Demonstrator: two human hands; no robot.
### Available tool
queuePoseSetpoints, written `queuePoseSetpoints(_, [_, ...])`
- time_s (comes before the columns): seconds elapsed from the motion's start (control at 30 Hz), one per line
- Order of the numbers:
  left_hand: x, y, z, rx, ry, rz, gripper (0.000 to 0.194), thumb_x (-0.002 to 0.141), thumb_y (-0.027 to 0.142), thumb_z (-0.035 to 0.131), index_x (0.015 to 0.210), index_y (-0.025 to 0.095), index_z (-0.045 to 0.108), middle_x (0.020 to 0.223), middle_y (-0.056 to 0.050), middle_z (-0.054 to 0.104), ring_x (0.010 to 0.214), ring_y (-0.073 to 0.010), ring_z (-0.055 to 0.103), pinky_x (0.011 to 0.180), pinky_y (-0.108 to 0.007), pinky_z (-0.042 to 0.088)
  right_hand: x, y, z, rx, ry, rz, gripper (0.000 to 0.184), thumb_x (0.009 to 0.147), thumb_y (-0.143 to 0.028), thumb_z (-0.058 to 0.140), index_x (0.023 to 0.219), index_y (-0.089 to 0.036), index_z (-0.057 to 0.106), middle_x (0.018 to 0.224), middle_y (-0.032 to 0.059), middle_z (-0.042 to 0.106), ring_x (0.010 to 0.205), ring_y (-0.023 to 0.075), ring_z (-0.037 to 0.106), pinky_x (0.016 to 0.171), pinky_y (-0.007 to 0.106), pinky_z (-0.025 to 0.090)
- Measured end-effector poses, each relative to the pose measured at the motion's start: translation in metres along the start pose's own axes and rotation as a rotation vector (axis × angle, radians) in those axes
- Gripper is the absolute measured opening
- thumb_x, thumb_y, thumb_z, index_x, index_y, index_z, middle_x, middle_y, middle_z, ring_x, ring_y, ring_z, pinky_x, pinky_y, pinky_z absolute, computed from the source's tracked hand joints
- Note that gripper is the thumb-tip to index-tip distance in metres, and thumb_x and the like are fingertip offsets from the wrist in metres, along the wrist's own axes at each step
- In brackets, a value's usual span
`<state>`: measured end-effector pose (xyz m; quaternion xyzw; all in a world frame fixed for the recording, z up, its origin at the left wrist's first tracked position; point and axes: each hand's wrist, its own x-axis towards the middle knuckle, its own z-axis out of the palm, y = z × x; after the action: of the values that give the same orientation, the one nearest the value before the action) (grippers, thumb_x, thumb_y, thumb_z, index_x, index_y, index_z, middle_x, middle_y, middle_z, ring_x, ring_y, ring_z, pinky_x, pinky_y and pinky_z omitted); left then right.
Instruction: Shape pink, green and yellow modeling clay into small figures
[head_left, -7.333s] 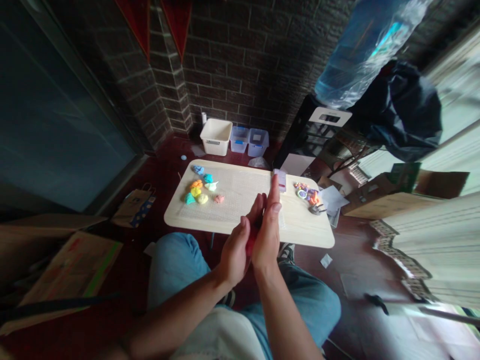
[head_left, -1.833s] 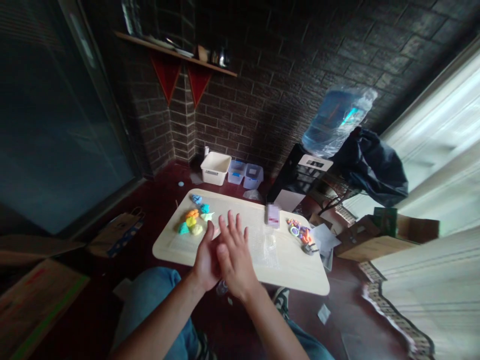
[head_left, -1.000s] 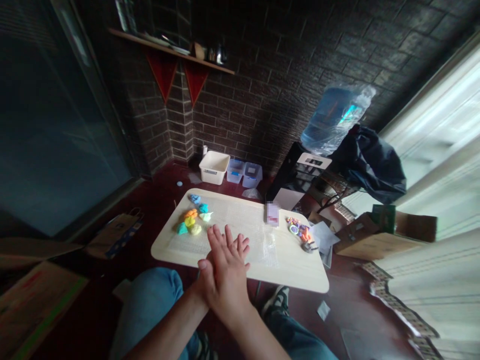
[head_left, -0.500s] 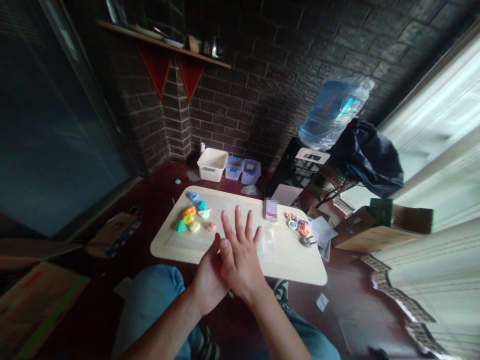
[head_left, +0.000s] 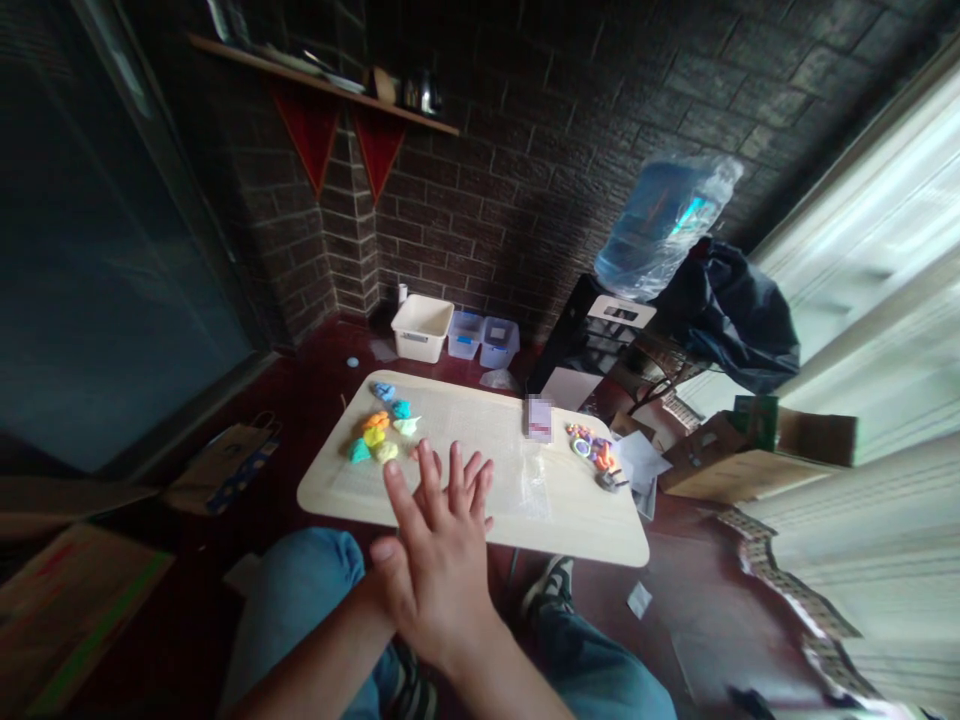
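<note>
My right hand [head_left: 435,565] lies flat, palm down, over my left hand [head_left: 377,603], fingers spread and pointing away from me. The palms press together above my knees at the near edge of a low light-wood table [head_left: 600,530]. A red clay lump seen between the palms earlier is hidden now. On the table's left part sit several small coloured clay pieces [head_left: 379,435] on a gridded mat [head_left: 465,425]. A clear plastic bag [head_left: 532,482] lies just beyond my fingertips.
A small card box [head_left: 539,418] and a heap of coloured tools [head_left: 592,450] lie on the table's right part. Behind it stand a white bin [head_left: 420,330] and two clear bins [head_left: 480,340]. A water bottle [head_left: 660,225], cardboard boxes [head_left: 750,450] and a paper bag [head_left: 225,460] surround it.
My right hand has slid back and forth over the left palm, and now sits nearer and further left than half a second ago. The view has tilted up since the oldest frame.
</note>
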<state>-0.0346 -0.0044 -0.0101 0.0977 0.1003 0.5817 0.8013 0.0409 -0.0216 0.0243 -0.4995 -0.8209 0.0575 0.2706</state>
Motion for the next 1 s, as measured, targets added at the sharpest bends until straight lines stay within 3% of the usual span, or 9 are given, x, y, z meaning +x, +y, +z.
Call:
queuePoseSetpoints(0.07, [0.0, -0.005, 0.0, -0.005, 0.006, 0.069, 0.044, 0.096, 0.051, 0.032, 0.138, 0.048, 0.046, 0.15, 0.012, 0.043, 0.15, -0.0209, 0.013, 0.121, -0.044, 0.011, 0.004, 0.002, 0.0, -0.009, 0.023, 0.035, 0.065, 0.094, -0.037, 0.048, 0.15, -0.046, 0.017, 0.161, -0.008, 0.015, 0.149, 0.0318, 0.002, 0.116, 0.065, 0.01])
queuePoseSetpoints(0.2, [0.004, -0.01, 0.003, 0.014, 0.05, -0.146, 0.048, 0.097, 0.05, 0.034, 0.141, 0.036, 0.047, 0.152, 0.005, 0.043, 0.149, -0.0229, 0.017, 0.12, -0.045, 0.015, 0.009, 0.011, -0.003, 0.027, -0.008, 0.111, 0.057, 0.1, -0.033, 0.034, 0.153, -0.037, 0.015, 0.162, 0.0003, 0.014, 0.149, 0.0339, 0.003, 0.11, 0.072, 0.016])
queuePoseSetpoints(0.33, [0.006, -0.013, 0.007, -0.004, 0.068, 0.087, 0.044, 0.097, 0.05, 0.03, 0.139, 0.048, 0.045, 0.149, 0.012, 0.045, 0.148, -0.0206, 0.019, 0.118, -0.043, 0.019, 0.007, 0.007, -0.003, 0.049, -0.041, -0.063, 0.063, 0.094, -0.041, 0.048, 0.152, -0.039, 0.022, 0.162, -0.0029, 0.014, 0.149, 0.0344, -0.001, 0.115, 0.067, 0.004])
queuePoseSetpoints(0.37, [0.005, -0.014, 0.009, -0.005, 0.083, 0.092, 0.044, 0.098, 0.049, 0.03, 0.139, 0.047, 0.044, 0.149, 0.011, 0.045, 0.148, -0.0204, 0.021, 0.118, -0.042, 0.02, 0.009, 0.007, -0.003, 0.061, -0.015, -0.035, 0.062, 0.094, -0.042, 0.047, 0.152, -0.039, 0.022, 0.162, -0.0032, 0.015, 0.149, 0.0332, -0.001, 0.115, 0.066, 0.002])
queuePoseSetpoints(0.43, [0.004, -0.012, 0.014, -0.01, 0.085, -0.072, 0.046, 0.098, 0.046, 0.033, 0.141, 0.035, 0.046, 0.147, 0.002, 0.05, 0.145, -0.0216, 0.028, 0.117, -0.041, 0.024, 0.018, 0.013, -0.004, 0.122, 0.038, 0.105, 0.056, 0.099, -0.04, 0.037, 0.152, -0.037, 0.021, 0.162, -0.0021, 0.016, 0.15, 0.0296, -0.001, 0.115, 0.066, 0.002])
queuePoseSetpoints(0.53, [0.005, -0.009, 0.017, -0.048, 0.02, -0.245, 0.051, 0.096, 0.047, 0.041, 0.136, 0.018, 0.054, 0.136, -0.009, 0.06, 0.135, -0.0261, 0.044, 0.111, -0.039, 0.034, 0.033, 0.032, -0.003, 0.417, 0.042, 0.265, 0.051, 0.102, -0.045, 0.017, 0.152, -0.034, 0.024, 0.161, -0.0003, 0.02, 0.15, 0.0247, 0.007, 0.116, 0.063, 0.008])
queuePoseSetpoints(0.7, [0.015, -0.009, 0.01, -0.03, 0.109, -0.223, 0.025, 0.095, 0.023, 0.049, 0.109, 0.012, 0.067, 0.101, -0.008, 0.073, 0.092, -0.0155, 0.067, 0.087, -0.025, 0.049, 0.041, 0.058, -0.002, 0.833, 0.187, 0.499, 0.065, 0.1, -0.054, 0.011, 0.146, -0.018, 0.042, 0.151, 0.0094, 0.043, 0.144, 0.023, 0.031, 0.116, 0.048, 0.026])
queuePoseSetpoints(0.83, [0.019, -0.009, 0.007, -0.02, 0.173, -0.218, 0.026, 0.095, 0.028, 0.052, 0.11, 0.01, 0.065, 0.097, -0.009, 0.071, 0.089, -0.0161, 0.066, 0.086, -0.027, 0.051, 0.036, 0.055, -0.007, 0.883, 0.206, 0.424, 0.059, 0.1, -0.053, 0.026, 0.138, -0.016, 0.051, 0.142, 0.0111, 0.054, 0.133, 0.0241, 0.049, 0.11, 0.043, 0.038])
queuePoseSetpoints(1.0, [0.01, -0.007, 0.019, -0.011, 0.201, -0.192, 0.03, 0.099, 0.031, 0.042, 0.105, 0.015, 0.066, 0.091, -0.006, 0.07, 0.083, -0.0146, 0.066, 0.075, -0.023, 0.051, 0.032, 0.04, -0.007, 0.627, 0.064, 0.258, 0.048, 0.093, -0.049, 0.051, 0.134, -0.025, 0.056, 0.141, 0.0083, 0.056, 0.133, 0.0281, 0.049, 0.111, 0.048, 0.035])
